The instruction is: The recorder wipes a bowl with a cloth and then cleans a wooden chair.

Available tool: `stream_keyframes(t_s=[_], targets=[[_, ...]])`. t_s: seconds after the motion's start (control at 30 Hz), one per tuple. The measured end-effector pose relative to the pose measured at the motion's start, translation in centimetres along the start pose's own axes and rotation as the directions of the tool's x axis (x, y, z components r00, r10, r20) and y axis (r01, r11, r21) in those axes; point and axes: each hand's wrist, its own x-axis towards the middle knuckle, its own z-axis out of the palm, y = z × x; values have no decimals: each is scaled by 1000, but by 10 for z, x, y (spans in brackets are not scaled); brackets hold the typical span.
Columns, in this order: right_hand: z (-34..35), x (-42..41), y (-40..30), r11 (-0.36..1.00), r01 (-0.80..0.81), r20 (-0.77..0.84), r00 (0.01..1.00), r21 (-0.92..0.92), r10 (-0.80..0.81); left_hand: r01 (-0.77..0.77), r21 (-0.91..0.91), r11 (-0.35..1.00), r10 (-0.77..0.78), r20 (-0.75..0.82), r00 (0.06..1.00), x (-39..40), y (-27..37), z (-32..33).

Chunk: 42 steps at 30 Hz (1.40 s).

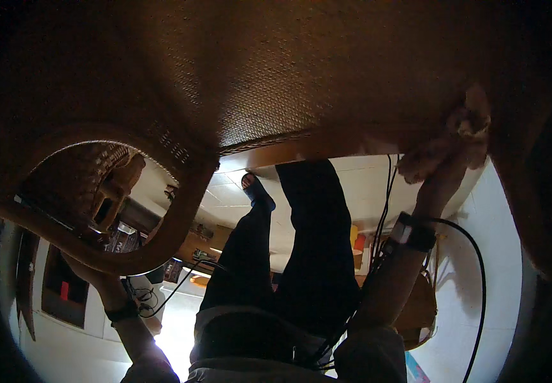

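A brown woven rattan chair (276,91) fills the upper view, very close to the camera and dim. Its looped armrest (180,230) curves down at the left. My left hand (82,268) is at the lower side of this armrest, seemingly gripping it, with the fingers hidden behind the frame. At the right, my right hand (441,148) is against the chair's lower edge, its fingers bent. A small crumpled patch (469,124) shows among those fingers; shadow hides what it is. Black bands with cables circle both wrists.
A second woven piece of furniture (118,186) shows through the armrest loop. Black cables (386,206) hang beside my right forearm. My legs and one sandalled foot (252,184) stand on the pale tiled floor (218,189). A white wall (472,268) rises at the right, near a brown bag-like object (417,311).
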Motion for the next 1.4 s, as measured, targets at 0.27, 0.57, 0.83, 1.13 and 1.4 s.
stream_keyframes(t_s=[0.27,0.57,0.83,1.13,1.4], targets=[[13,-5,-4,981,167,-63,983,-97,-173,12,164,986,15,-161,987,-10,14,29],[52,-85,59,778,317,115,946,-543,-304,-140,241,960,153,-35,988,-15,3,15],[142,-200,52,124,843,780,532,-523,-329,34,-27,999,-33,38,999,-18,-6,13],[198,-262,32,162,925,875,378,-344,-302,380,-671,636,-365,173,915,-30,-2,33],[244,-227,31,-172,946,858,162,-276,-487,397,-425,813,-291,293,911,-31,8,49]])
